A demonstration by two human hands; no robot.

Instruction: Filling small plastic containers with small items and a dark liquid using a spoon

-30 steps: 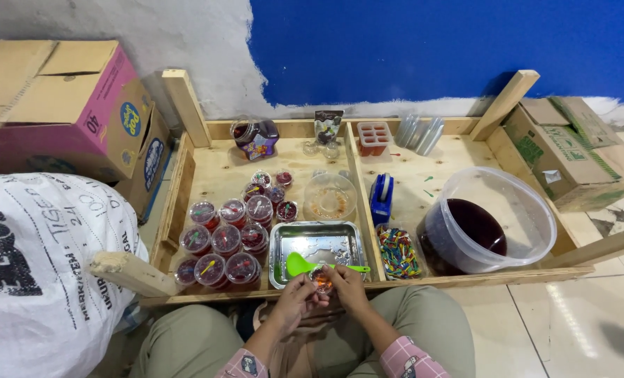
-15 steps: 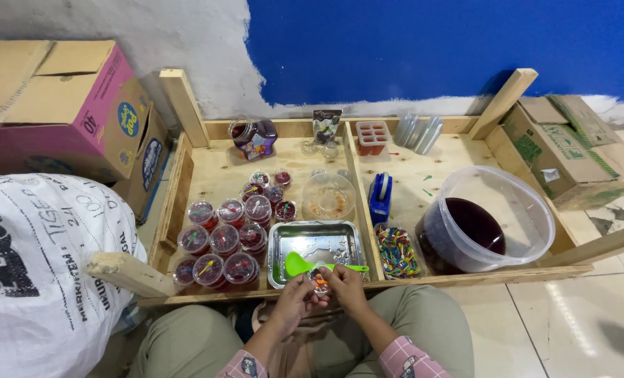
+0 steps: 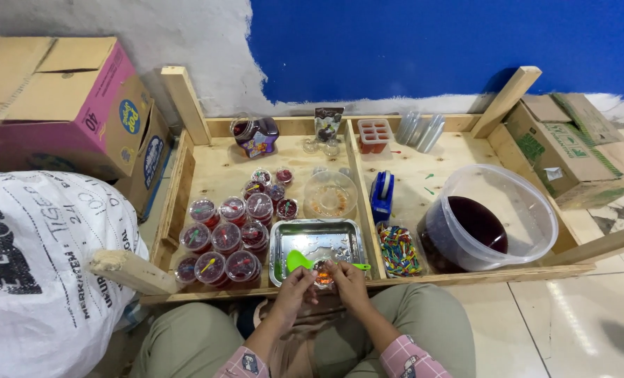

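Note:
Both my hands meet over the front rim of a metal tray (image 3: 343,238). My left hand (image 3: 294,288) and my right hand (image 3: 345,281) together hold a small clear cup (image 3: 322,274) with something orange-red in it. A green plastic scoop (image 3: 299,260) lies in the tray just beyond my fingers. To the left stand several lidded cups of dark red jelly (image 3: 226,239) with small coloured spoons on top.
An upturned wooden table (image 3: 214,175) serves as a tray. In it sit a clear bowl (image 3: 329,196), a blue tape dispenser (image 3: 382,194), a tub of coloured spoons (image 3: 399,248) and a big clear tub of dark red liquid (image 3: 490,222). Cardboard boxes (image 3: 60,105) and a white sack (image 3: 39,266) stand left.
My hands have stayed at the tray's front edge with the small cup; the fingers have shifted only slightly. Nothing else has moved.

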